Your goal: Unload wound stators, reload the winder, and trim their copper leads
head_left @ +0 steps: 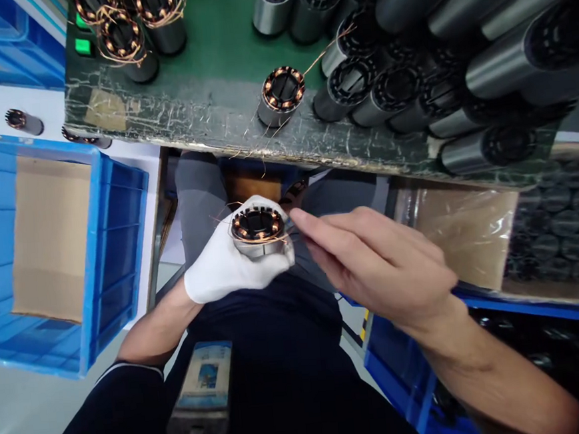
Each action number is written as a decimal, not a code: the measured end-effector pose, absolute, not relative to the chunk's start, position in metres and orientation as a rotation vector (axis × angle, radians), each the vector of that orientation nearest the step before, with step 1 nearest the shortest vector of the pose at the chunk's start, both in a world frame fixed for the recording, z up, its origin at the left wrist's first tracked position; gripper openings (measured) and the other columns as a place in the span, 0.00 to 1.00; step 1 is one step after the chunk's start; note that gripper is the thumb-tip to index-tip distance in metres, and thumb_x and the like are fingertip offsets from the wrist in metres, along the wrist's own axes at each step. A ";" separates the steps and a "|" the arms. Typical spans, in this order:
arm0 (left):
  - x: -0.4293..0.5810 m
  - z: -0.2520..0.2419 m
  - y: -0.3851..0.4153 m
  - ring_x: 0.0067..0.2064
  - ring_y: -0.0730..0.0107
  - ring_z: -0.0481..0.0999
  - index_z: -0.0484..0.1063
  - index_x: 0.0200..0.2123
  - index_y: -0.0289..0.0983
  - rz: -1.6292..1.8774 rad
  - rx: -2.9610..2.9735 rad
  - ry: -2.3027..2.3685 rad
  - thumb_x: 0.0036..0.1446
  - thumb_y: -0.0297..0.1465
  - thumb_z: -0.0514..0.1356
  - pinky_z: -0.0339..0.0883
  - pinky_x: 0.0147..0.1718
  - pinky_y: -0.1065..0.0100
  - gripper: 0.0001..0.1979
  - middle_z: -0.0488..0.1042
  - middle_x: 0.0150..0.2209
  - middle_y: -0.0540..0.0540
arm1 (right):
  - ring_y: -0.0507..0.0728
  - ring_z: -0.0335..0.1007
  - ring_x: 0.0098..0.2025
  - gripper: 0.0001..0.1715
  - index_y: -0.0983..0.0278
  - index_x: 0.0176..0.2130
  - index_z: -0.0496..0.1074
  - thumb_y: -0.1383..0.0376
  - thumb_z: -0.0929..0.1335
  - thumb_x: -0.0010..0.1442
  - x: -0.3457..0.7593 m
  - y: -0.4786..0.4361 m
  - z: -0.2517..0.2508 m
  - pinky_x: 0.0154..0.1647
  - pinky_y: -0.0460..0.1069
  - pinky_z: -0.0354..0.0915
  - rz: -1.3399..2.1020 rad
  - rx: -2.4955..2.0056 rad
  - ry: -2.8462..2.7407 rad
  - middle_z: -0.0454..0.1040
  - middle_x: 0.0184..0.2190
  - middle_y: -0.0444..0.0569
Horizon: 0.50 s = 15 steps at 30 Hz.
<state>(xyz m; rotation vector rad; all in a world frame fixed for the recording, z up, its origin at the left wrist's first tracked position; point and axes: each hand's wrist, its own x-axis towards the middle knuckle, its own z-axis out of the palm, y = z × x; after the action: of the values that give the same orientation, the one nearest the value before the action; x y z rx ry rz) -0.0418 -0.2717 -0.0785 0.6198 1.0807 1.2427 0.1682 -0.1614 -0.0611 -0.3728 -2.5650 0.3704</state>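
Stator (258, 229) sits clasped upright in our gloved left hand (230, 262). Our bare right hand (383, 266) pinches a tool tip just beside its rim.

The white-gloved left hand (233, 265) covers most of the steel body of the small copper-wound motor stator (257, 227), so only its top ring shows. The bare right hand's (381, 266) fingertips hide whatever they pinch at the stator's rim. The dark steel cylinders (456, 43) stacked at right blur together and run off the picture's edge
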 end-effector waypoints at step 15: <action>-0.003 -0.090 -0.254 0.24 0.78 0.47 0.66 0.52 0.48 1.492 0.270 0.953 0.55 0.65 0.71 0.51 0.20 0.65 0.36 0.63 0.38 0.53 | 0.53 0.82 0.32 0.08 0.57 0.51 0.77 0.66 0.67 0.83 0.146 -0.210 -0.076 0.33 0.48 0.80 1.519 -0.278 -1.877 0.86 0.44 0.50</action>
<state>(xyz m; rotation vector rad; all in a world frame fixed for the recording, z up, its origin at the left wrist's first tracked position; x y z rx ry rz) -0.0034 -0.2538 -0.0899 0.2696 0.9527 1.4920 0.1457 -0.2102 -0.0761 -0.2776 -1.8766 1.5191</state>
